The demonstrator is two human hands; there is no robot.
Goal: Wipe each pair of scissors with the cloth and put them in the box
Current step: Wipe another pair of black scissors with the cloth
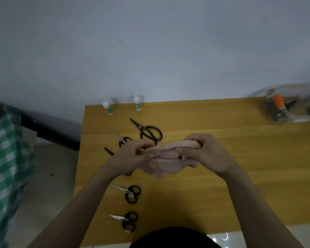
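Above the middle of the yellow table (240,167), both my hands hold a pale pink cloth (166,161). My left hand (132,155) grips its left end and my right hand (207,153) grips its right end. Whether scissors are inside the cloth I cannot tell. Large black scissors (149,130) lie behind the hands. Smaller black-handled scissors (123,139) lie left of them. A dark blade tip (109,151) pokes out by my left wrist. Two more small pairs lie nearer me, one (130,193) ahead of the other (125,219). The clear box (293,106) stands at the far right corner.
Two white-capped glue sticks (107,107) (137,103) stand at the table's far left edge. The clear box holds an orange-handled item (279,102). A green checked fabric (5,158) hangs at the left, off the table. A grey wall rises behind.
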